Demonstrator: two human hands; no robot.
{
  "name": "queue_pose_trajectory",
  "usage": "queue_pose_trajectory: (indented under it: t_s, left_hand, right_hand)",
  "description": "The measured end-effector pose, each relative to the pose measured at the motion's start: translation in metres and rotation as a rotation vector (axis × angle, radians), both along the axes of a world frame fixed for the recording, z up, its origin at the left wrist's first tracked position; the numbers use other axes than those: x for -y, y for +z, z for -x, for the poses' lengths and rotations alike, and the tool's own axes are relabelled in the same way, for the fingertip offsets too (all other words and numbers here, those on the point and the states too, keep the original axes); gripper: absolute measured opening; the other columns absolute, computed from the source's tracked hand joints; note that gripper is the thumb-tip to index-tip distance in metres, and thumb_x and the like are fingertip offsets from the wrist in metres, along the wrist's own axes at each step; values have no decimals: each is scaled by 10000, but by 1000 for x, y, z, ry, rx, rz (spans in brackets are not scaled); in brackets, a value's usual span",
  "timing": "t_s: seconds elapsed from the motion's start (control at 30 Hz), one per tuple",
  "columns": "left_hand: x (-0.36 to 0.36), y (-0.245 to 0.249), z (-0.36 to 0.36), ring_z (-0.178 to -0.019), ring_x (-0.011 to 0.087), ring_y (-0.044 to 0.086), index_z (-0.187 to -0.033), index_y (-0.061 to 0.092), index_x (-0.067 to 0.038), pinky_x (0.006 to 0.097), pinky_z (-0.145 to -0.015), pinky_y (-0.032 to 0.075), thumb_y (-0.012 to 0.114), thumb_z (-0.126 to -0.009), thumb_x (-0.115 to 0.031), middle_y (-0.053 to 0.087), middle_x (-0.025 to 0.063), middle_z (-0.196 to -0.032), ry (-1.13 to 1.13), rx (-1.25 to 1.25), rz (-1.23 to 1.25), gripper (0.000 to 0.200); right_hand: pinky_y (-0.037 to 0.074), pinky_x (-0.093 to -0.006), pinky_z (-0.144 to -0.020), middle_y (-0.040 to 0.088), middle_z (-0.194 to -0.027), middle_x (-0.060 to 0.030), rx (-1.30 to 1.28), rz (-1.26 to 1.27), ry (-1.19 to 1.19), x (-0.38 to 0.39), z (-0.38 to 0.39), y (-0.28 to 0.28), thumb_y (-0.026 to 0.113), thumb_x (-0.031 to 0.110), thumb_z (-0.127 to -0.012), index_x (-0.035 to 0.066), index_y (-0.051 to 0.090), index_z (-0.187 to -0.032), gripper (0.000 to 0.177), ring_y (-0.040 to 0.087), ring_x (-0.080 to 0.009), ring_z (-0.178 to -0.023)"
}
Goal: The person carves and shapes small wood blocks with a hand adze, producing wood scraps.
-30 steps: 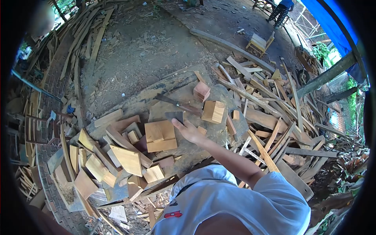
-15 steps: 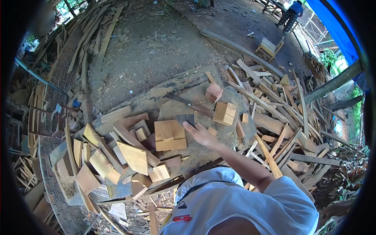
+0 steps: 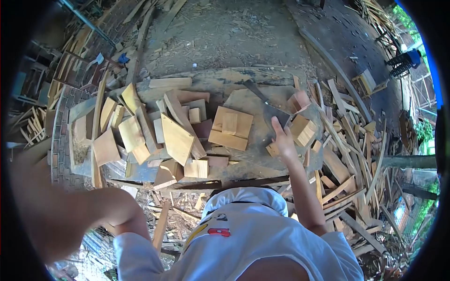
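Observation:
My right hand (image 3: pixel 283 140) holds a dark flat piece (image 3: pixel 276 114) at the right of the worktable, its lower edge under the fingers. Beside it are a wooden block (image 3: pixel 303 130) and a reddish block (image 3: pixel 298 100). A long dark blade (image 3: pixel 254 89) lies just beyond, its handle largely hidden by the dark piece. To the left of my right hand, a square wooden board (image 3: pixel 239 118) lies with a smaller piece on top. My left hand (image 3: pixel 40 196) is a large blur at the left edge, close to the camera and off the table; its fingers cannot be made out.
Many cut wood pieces (image 3: pixel 177 139) crowd the left half of the worktable (image 3: pixel 211 77). Long scraps (image 3: pixel 347 140) are heaped at the right. A wooden chair-like frame (image 3: pixel 368 83) and a person (image 3: pixel 407 61) are in the far right background.
The view has shifted, so the table sits further left and higher. My right hand has carried the dark piece from beside the square board towards the block. My left arm has come into view, blurred.

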State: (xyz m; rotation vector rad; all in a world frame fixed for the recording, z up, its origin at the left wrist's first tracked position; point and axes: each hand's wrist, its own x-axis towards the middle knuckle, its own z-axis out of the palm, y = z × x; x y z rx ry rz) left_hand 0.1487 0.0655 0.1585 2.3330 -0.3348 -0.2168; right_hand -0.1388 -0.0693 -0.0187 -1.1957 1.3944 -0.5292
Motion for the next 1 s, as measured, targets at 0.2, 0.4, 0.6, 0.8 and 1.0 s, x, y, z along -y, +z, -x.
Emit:
queue_pose_trajectory:
  t_s: [0.2,0.4,0.6,0.8,1.0]
  left_hand:
    - [61,-168,31,-1381,323,126,-1454,68,-132,398,-1113,172,789,-641,-340,134,176,-1484,-1249,-75,-10,1106]
    - [79,-251,60,-1282,329,351,-1344,328,-92,409,-1078,261,830,-557,-281,427,170,-1325,-1152,40,69,952]
    - [78,-193,78,-1090,220,536,-1275,388,-48,365,-902,474,689,-794,-327,516,102,-1197,-1016,-689,474,632]
    - [66,-182,89,-959,329,603,-1344,332,-26,432,-856,513,331,-933,-514,516,171,-1210,-780,-1678,905,637]
    - [66,-165,96,-1164,195,474,-1377,328,-77,432,-938,458,544,-884,-413,479,92,-1262,-744,-1571,871,634]
  right_hand:
    - [309,-323,-991,504,-1251,-162,8,-63,-63,0,18,-18,477,574,-865,-25,436,-1281,731,462,-253,-1148]
    - [310,-322,-987,503,-1245,-178,17,-25,-19,-1,14,-26,468,573,-870,-47,469,-1242,723,460,-252,-1148]
    - [329,-319,-962,529,-1189,-177,43,-21,43,5,-5,1,427,560,-895,-35,493,-1212,678,488,-244,-1095]
    - [343,-345,-955,537,-1156,-201,240,273,178,14,-41,32,421,523,-911,-35,477,-1183,623,504,-278,-1091]
    - [314,-389,-971,495,-1147,-222,169,472,304,5,-48,43,384,461,-943,-31,493,-1167,551,444,-355,-1118]
